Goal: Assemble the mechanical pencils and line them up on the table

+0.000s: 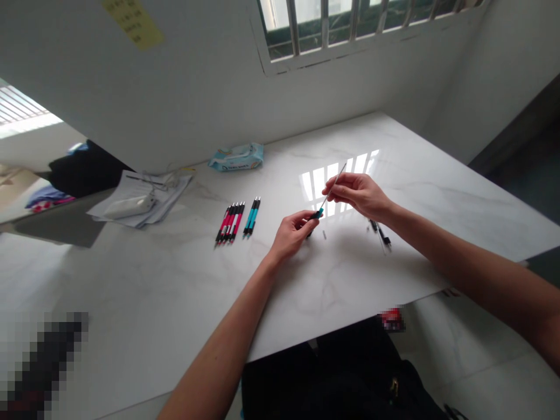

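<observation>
My left hand [292, 232] pinches a short teal and black pen barrel [315, 216] just above the white marble table [175, 291]. My right hand [356, 193] holds a thin pen refill [336, 179] between its fingertips; the refill's lower end meets the barrel. A small loose pen part [324, 234] lies on the table just right of my left hand. Dark pen pieces [380, 232] lie under my right wrist.
A row of several red-and-black pens [230, 222] and two teal pens [252, 216] lies left of my hands. A wet-wipe pack [237, 157] and a stack of papers [140, 201] lie near the wall. The table's front edge runs just below my forearms.
</observation>
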The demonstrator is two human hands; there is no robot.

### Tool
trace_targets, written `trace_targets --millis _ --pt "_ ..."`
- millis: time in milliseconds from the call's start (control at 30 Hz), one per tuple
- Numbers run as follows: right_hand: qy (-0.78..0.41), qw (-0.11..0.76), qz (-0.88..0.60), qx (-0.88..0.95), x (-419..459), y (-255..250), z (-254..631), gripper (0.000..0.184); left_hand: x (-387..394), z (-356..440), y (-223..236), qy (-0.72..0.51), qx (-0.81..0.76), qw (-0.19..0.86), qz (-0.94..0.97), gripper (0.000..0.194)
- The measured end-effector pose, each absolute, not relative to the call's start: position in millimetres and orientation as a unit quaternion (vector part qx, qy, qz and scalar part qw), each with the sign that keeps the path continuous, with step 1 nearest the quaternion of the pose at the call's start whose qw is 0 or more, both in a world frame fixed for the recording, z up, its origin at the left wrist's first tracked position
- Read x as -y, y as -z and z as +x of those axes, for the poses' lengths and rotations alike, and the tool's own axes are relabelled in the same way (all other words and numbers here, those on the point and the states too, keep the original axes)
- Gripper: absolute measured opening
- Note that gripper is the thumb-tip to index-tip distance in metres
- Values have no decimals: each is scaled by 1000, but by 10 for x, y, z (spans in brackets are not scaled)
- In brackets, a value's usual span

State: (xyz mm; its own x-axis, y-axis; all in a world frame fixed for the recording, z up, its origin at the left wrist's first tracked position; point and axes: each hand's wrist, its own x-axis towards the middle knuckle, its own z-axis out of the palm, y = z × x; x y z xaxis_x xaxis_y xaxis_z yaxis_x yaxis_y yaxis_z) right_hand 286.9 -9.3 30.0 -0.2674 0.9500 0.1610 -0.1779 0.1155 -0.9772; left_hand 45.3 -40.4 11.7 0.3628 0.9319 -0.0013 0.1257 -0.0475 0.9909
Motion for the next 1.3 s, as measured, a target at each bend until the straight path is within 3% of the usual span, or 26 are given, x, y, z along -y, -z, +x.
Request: trace_targets --millis 333,533,633,733,833,1067,1300 --pt "-535 480 -352 599 112 -295 2854 35 409 447 -137 -381 -425 554 606 46" --pt "-415 389 -360 739 148 -275 2852 36 400 435 -152 -402 -415 556 597 44" --pt "-328 291 -339 832 146 -258 2894 29 390 423 -163 -424 -412 566 575 43" --pt "-313 186 -314 877 164 -222 2871 16 378 405 -165 -431 -424 567 560 44" --pt "-300 151 -322 885 215 -188 2789 14 356 363 -147 -432 -437 549 566 45" --pt "-337 215 -350 847 205 -170 2791 17 302 168 -97 -387 -479 346 708 25" --pt "-395 410 -380 729 -44 -167 3037 21 345 126 -86 -352 -480 366 716 21"
